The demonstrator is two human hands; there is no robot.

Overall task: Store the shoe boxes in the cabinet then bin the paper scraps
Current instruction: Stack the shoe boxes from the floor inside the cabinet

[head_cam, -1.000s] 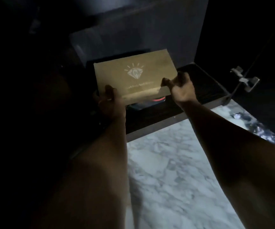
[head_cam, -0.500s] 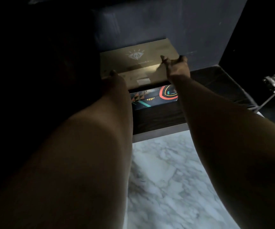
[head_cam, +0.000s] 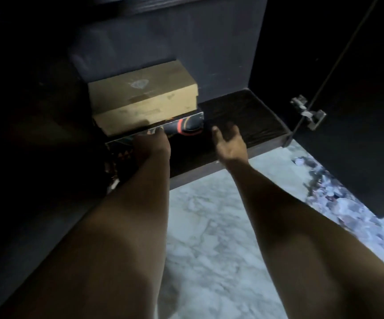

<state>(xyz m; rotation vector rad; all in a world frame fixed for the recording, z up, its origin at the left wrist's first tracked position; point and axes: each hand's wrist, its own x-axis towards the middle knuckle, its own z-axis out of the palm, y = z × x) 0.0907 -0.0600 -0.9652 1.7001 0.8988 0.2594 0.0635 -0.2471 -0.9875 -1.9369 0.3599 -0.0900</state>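
A tan shoe box [head_cam: 142, 97] with a faint diamond logo rests on top of a dark patterned shoe box [head_cam: 186, 126] on the bottom shelf of the dark cabinet [head_cam: 244, 113]. My left hand [head_cam: 150, 145] presses against the front of the patterned box, just under the tan box's front edge; its fingers are hidden. My right hand [head_cam: 229, 141] hovers open to the right of the boxes, over the bare shelf, touching nothing. Crumpled paper scraps [head_cam: 338, 199] lie on the marble floor at the right.
The open cabinet door [head_cam: 359, 111] stands at the right, with a metal hinge [head_cam: 308, 112] at its inner edge. White marble floor [head_cam: 209, 238] stretches in front of the shelf. The cabinet's left side is very dark.
Both hands have let go of the tan box, which now sits on the patterned box. My right hand drew back and opened; my left hand dropped to the lower box's front.
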